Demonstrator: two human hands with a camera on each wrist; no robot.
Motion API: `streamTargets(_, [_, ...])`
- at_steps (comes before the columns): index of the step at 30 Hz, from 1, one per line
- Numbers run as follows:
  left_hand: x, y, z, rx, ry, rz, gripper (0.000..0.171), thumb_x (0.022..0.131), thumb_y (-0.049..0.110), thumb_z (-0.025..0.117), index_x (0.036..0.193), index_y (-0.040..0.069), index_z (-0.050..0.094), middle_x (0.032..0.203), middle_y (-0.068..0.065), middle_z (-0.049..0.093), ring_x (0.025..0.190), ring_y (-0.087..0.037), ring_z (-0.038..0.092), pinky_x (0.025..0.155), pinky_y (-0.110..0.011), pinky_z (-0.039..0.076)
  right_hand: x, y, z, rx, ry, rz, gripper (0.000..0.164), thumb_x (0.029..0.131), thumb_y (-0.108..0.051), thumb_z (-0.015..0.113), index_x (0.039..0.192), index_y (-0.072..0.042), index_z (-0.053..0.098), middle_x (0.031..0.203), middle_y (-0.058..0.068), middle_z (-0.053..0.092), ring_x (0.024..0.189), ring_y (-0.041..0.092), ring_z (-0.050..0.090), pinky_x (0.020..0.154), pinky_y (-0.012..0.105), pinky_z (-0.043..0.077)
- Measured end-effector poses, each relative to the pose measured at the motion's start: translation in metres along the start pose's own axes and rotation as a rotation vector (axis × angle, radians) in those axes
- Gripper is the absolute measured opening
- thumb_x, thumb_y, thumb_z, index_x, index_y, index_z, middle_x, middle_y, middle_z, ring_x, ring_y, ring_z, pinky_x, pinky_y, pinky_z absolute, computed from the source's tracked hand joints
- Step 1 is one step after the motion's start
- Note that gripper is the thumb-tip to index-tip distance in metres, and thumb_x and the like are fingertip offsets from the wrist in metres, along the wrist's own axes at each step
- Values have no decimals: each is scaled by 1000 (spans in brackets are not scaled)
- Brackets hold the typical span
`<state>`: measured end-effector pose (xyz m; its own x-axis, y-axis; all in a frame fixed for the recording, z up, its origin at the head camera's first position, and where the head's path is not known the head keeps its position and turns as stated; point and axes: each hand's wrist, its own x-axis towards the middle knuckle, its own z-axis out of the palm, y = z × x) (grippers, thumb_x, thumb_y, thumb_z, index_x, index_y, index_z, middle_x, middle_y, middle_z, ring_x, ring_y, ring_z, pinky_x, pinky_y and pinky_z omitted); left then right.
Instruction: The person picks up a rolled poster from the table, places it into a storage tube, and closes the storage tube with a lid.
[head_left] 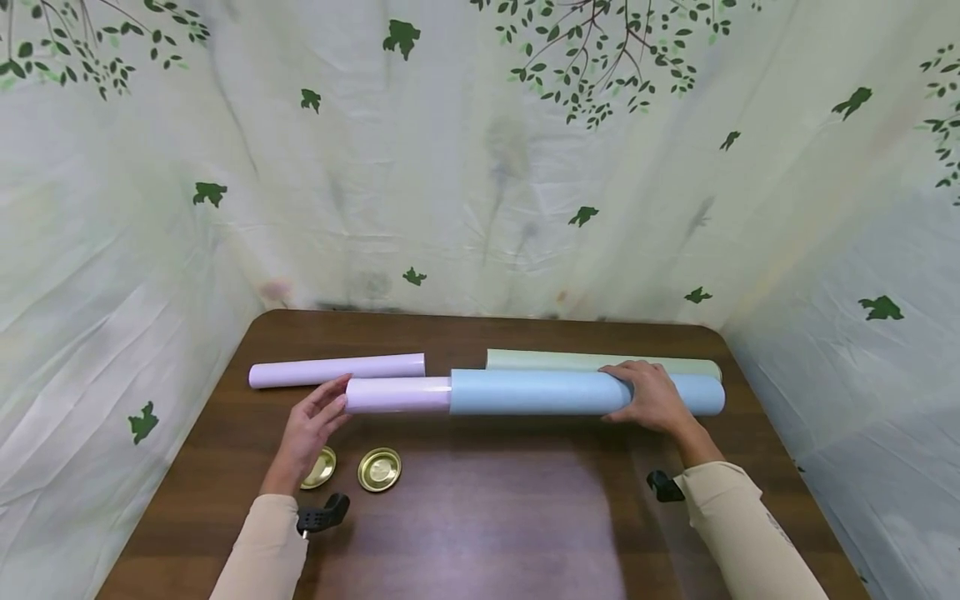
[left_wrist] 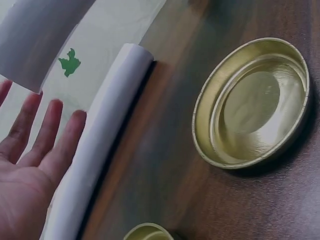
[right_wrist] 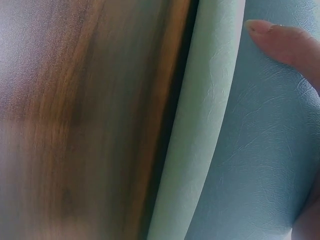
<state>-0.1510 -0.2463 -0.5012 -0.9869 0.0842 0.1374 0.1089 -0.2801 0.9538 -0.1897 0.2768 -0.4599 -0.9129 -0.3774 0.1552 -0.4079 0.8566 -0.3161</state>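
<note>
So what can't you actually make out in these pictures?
- How far the purple roll reaches inside the blue roll: head view, the blue roll covers it.
- Front of the green roll: head view, hidden behind the blue roll.
- One gold dish: head view, partly under the left hand.
- Right hand: right wrist view shows only a fingertip, cut off at the edge.
</note>
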Motion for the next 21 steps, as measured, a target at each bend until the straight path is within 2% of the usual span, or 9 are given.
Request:
streamTargets(4, [-5,-3,-2,-58,-23,41,34,99,-4,45,130,2,57,119,4,62,106,-7,59,88,-26,51,0,-1,1,14,3,-1,76,58,-35,92,125,-11,64,115,15,64,107,36,56,90,55,36])
streamTargets(8, [-6,-5,-1,-100,-30,79,37,98,-10,42,129,2,58,122,3,62,108,-7,59,89,-24,50,1,-1,3,13,21,-5,76,57,-34,92,124,-11,65,114,15,65,106,36,57,89,55,36])
streamTargets(15, [-5,-11,4,-94,1,133,38,93,-15,48,129,-4,56,122,3,64,109,-8,59,90,-19,47,0,-2,1,15,18,-13,76,57,-34,92,124,-11,65,113,15,65,106,36,57,89,54,36])
streamTargets(21, [-5,-10,3,-47,7,114,38,93,-10,53,130,-5,54,122,5,63,111,-8,58,91,-19,46,-1,-2,-1,10,10,-2,77,57,-36,92,125,-11,65,115,15,64,107,35,57,91,54,35])
